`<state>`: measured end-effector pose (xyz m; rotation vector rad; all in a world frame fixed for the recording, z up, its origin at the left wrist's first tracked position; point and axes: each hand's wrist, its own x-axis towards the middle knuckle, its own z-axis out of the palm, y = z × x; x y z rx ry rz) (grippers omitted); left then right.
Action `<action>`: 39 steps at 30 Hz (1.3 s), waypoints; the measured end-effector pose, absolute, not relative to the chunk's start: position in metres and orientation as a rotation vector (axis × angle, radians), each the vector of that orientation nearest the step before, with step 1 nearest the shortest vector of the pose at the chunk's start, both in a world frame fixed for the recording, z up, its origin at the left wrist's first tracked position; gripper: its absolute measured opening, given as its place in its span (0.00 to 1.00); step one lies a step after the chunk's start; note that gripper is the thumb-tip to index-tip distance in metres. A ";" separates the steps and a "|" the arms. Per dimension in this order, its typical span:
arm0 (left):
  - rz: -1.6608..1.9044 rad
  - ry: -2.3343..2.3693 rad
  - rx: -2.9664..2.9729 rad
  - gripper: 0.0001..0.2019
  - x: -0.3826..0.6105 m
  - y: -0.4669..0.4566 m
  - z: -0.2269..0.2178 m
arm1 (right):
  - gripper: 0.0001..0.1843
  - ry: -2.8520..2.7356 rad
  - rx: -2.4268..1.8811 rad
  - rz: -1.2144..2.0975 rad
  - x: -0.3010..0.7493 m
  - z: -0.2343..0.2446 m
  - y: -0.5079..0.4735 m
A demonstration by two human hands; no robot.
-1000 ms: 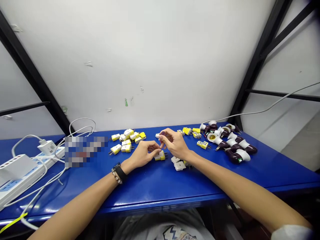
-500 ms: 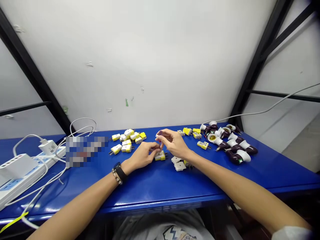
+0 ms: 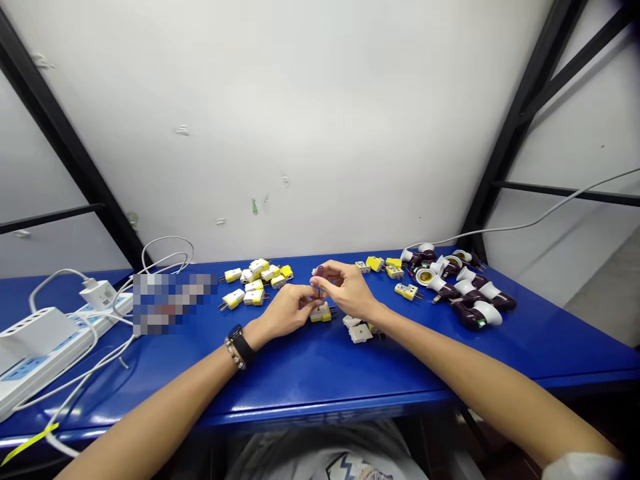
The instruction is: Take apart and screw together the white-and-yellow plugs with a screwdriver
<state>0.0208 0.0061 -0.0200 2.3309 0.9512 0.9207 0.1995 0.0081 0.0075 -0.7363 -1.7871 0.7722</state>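
My right hand pinches a small dark maroon part between thumb and fingertips, above the blue table. My left hand reaches in from the left, its fingertips meeting that part's lower end, though the fingers hide how it is held. Just below my hands lies a yellow-and-white electrical plug, partly covered by my left fingers. Two white plug bodies rest to its right, near my right wrist. A cluster of yellow-and-white plugs sits left of my hands.
Dark maroon and white lamp holders lie at the right, with yellow plugs beside them. A white power strip, a charger and loose white cables are at the left. A blurred patch covers part of the table. Black frame bars flank the white wall.
My hands have drawn slightly closer around the small dark part. The view has shifted slightly, and the objects on the table have stayed in place.
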 end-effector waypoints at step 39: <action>0.850 0.971 2.438 0.10 0.017 0.007 -0.016 | 0.12 -1.793 -0.822 0.568 0.201 0.015 0.008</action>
